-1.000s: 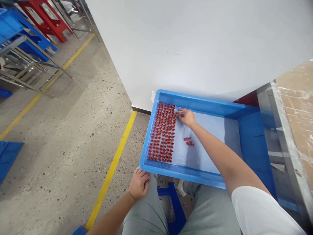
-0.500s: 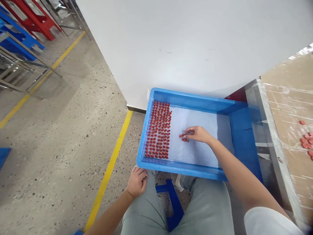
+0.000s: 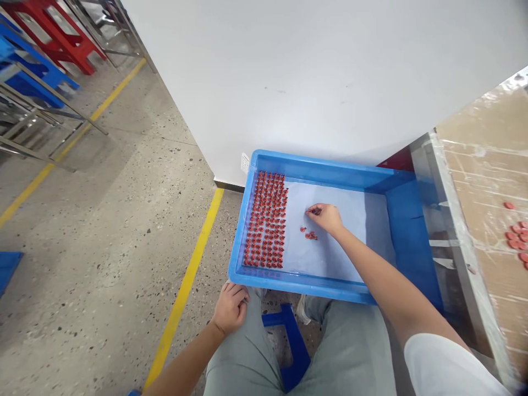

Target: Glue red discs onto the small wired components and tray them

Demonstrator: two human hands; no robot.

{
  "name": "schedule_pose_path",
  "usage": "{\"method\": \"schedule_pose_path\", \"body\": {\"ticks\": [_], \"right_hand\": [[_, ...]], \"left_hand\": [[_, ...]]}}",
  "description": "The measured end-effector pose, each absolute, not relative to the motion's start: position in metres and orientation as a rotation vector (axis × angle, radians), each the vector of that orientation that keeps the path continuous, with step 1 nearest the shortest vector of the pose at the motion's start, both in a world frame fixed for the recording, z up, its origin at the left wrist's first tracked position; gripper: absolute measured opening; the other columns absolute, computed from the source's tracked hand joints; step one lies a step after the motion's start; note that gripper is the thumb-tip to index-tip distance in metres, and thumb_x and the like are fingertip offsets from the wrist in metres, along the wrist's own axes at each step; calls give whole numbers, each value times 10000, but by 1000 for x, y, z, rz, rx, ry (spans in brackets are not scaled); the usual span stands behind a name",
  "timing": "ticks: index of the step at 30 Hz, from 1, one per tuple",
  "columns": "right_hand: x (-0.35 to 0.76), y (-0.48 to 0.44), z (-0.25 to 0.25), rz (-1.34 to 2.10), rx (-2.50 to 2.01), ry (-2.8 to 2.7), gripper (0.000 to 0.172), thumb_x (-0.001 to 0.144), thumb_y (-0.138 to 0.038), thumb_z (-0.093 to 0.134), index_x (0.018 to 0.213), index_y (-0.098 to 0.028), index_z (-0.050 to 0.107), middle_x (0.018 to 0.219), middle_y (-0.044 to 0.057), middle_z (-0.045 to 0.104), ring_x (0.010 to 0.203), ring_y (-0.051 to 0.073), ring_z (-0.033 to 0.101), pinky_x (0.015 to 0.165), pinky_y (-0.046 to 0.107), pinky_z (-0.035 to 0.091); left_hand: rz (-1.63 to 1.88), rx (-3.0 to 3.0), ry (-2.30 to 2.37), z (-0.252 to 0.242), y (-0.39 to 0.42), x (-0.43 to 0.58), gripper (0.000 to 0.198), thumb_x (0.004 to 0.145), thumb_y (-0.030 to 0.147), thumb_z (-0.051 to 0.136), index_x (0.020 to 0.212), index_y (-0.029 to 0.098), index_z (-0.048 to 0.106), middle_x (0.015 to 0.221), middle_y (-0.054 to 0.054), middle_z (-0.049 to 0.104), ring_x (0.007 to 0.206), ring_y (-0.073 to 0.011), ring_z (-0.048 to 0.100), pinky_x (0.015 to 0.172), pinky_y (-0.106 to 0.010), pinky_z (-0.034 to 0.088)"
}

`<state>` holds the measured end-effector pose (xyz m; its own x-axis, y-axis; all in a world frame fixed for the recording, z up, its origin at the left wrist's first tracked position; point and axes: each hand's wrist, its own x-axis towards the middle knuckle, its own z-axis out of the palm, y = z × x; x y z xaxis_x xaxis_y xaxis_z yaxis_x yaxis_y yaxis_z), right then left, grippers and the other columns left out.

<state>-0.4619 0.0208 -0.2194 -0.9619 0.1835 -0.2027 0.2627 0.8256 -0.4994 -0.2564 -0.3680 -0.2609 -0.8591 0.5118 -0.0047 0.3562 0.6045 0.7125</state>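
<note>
1. Main item: block of small red pieces (image 3: 266,220) in tight rows, lying on a pale sheet (image 3: 330,250) inside a blue plastic tray (image 3: 322,165). Block sits at the tray's left end, just beside that wall. Its long axis runs across the tray, along the short side. The tray's own long axis runs left to right in my view.
2. I can't read which way each piece points; too small at this res. They look lined up in even rows.
3. Right hand (image 3: 325,218): thumb and forefinger pressed together on a small red piece (image 3: 314,211), mostly hidden. Other fingers loosely bent. Hand is over the sheet, right of the block, not touching it.
4. Loose red pieces (image 3: 310,235) lie on the sheet just below the right hand, in a small cluster with one apart, between the block and the hand's wrist side.
5. Left hand (image 3: 230,309): outside the tray, on the left thigh of the grey trousers (image 3: 355,352), just below the tray's near rim. Fingers loosely curled, nothing showing in them.
6. Right of the tray: metal-edged table (image 3: 454,220) with a scuffed cardboard top (image 3: 482,165), and a pile of red discs (image 3: 515,236) on it.
7. Further out: white wall (image 3: 289,71) behind the tray, concrete floor (image 3: 103,275) with a yellow line (image 3: 185,286), blue stool (image 3: 289,346) between my view's knees, red stool (image 3: 53,44) top left.
</note>
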Motion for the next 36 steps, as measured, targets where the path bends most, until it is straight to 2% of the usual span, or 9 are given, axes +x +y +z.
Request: {"method": "schedule_pose_path", "body": {"ticks": [5,8,12,15,18,23,28,36], "right_hand": [[-486,9,-228,-785,549,3003,228,799,-383,612,942,-233,707,910,46,752,848,230,692,814,369,522],[-492,3,-231,-848,518,3018,303,774,-386,648,1030,-226,677,940,35,756,811,199,696,801,335,525],[-492,4,-232,-945,421,3021,384,745,-260,642,1127,-216,624,1003,17,754,717,147,691,783,295,529],[-493,9,-233,-982,369,3044,418,752,-207,607,1170,-212,600,1071,25,743,786,153,703,834,306,524],[-497,13,-236,-998,309,3032,401,763,-263,636,1161,-213,619,1018,30,758,853,186,711,854,323,526],[-505,12,-242,-972,269,3021,347,772,-337,663,1099,-221,658,979,29,767,849,203,713,851,342,529],[-518,1,-242,-927,242,3034,289,790,-341,662,1054,-224,670,971,18,768,899,196,711,885,338,513],[-551,-19,-239,-875,276,3044,246,802,-298,653,1037,-232,681,972,17,766,917,198,707,861,332,522]], "left_hand": [[1099,722,2615,-262,-369,-256,183,698,57,467,762,205,553,844,-70,626,856,-239,543,792,-412,417],[1100,716,2618,-262,-369,-256,181,701,57,468,762,205,553,843,-69,624,853,-239,543,787,-409,415],[1104,711,2622,-261,-370,-257,175,700,63,470,756,208,550,838,-70,622,850,-243,545,782,-410,416],[1110,713,2621,-262,-370,-257,176,699,65,470,760,208,551,844,-69,623,856,-244,544,789,-415,417],[1114,716,2623,-261,-369,-257,177,696,62,469,759,206,550,845,-67,624,855,-241,543,787,-413,417],[1119,715,2624,-260,-369,-258,181,688,59,467,757,207,545,834,-64,621,848,-239,542,782,-413,417],[1123,720,2618,-260,-369,-257,182,686,60,466,759,208,542,835,-67,619,850,-241,542,788,-419,416],[1122,706,2620,-262,-369,-257,171,687,69,474,761,210,536,823,-65,616,828,-240,538,772,-416,413]]}}
